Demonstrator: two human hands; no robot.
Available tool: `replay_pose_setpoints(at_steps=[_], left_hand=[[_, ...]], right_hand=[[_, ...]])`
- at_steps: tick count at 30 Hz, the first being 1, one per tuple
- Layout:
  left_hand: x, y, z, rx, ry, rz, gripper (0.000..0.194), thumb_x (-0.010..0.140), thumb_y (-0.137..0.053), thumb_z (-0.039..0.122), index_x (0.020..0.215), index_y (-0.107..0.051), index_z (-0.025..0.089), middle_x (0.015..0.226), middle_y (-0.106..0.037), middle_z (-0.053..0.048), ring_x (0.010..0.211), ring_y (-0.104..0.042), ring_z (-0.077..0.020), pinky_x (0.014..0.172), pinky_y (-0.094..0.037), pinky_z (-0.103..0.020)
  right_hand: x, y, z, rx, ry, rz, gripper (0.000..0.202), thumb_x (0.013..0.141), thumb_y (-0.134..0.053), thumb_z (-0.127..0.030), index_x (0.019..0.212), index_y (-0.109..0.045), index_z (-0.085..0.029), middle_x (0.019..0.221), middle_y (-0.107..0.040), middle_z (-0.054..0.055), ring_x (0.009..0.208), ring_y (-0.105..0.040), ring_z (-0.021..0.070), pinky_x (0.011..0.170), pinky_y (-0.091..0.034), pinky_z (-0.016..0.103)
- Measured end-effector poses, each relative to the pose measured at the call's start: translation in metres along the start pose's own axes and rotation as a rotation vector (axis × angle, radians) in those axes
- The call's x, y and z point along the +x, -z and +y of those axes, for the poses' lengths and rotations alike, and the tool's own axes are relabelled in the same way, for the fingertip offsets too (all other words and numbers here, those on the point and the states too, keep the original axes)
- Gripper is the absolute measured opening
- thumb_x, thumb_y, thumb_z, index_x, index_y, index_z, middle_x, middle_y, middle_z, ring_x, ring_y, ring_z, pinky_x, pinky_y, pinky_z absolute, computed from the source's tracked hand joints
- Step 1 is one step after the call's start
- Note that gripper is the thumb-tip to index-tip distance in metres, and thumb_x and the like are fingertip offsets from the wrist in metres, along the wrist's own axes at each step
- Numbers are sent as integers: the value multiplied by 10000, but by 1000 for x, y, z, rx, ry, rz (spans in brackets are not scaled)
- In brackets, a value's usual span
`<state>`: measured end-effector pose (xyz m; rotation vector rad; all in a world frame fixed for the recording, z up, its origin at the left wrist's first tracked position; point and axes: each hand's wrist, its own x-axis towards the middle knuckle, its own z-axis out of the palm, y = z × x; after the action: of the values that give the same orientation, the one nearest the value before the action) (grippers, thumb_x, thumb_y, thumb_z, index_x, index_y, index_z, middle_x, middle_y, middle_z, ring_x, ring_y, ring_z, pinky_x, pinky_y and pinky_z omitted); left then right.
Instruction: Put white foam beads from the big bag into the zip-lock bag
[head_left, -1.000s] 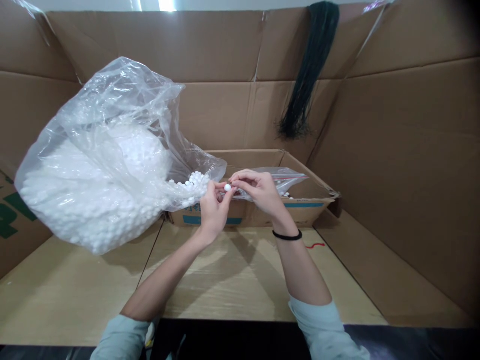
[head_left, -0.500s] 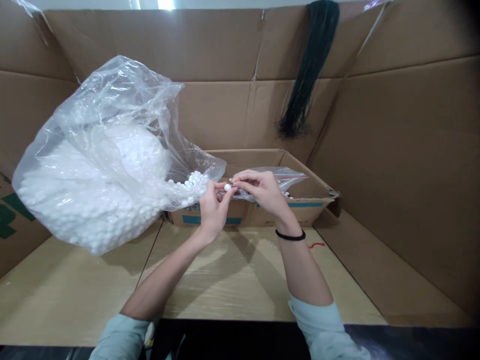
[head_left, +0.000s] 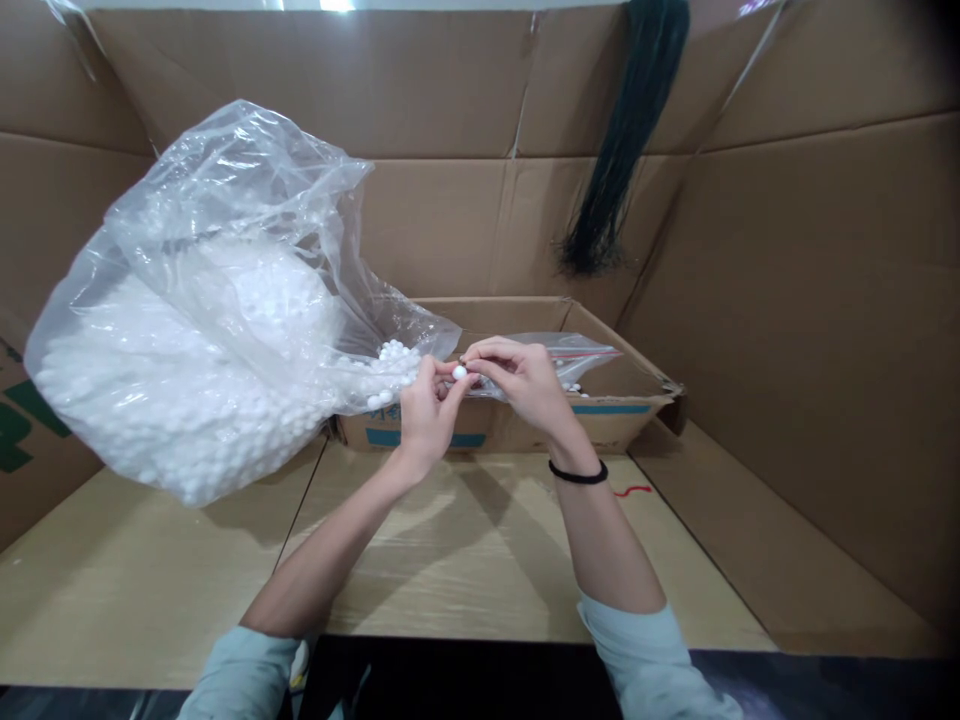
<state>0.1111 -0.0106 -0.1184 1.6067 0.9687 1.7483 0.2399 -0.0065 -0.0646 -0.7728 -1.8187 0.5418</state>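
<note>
Tabletop [head_left: 450,590], one: pale wood-grain, dark seam [head_left: 301,506] to the left of the left hand [head_left: 433,415] and nearer. Directly on it: open cardboard box [head_left: 517,430], blue-banded, below and beyond both hands; short red strand [head_left: 634,490], nearer than the right hand [head_left: 525,380], to its right.
</note>
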Motion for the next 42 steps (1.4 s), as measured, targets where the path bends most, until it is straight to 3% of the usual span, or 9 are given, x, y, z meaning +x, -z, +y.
replay_pose_setpoints(at_steps=[13, 24, 42], left_hand=[[-1, -1, 4, -40, 10, 61, 243, 734, -657, 337, 800, -487, 177, 709, -598, 15, 603, -575, -90, 597, -468, -220], [1, 1, 11, -91, 9, 6, 229, 743, -649, 315, 763, -466, 179, 716, -608, 18, 596, -577, -77, 595, -472, -207], [-1, 4, 13, -109, -6, -45, 209, 749, -643, 301, 775, -474, 182, 694, -607, 24, 608, -591, -85, 599, -470, -208]], right_hand=[[-2, -1, -4, -6, 4, -1, 106, 762, -577, -174, 683, -647, -165, 792, -665, 42, 745, -597, 145, 681, -459, 265], [-3, -5, -3, -10, 36, 39, 109, 782, -573, -227, 716, -644, -177, 819, -656, 49, 768, -591, 160, 686, -464, 285], [-5, 2, -6, -1, 87, -26, 146, 795, -603, -287, 698, -650, -189, 829, -666, 47, 796, -607, 172, 738, -476, 307]])
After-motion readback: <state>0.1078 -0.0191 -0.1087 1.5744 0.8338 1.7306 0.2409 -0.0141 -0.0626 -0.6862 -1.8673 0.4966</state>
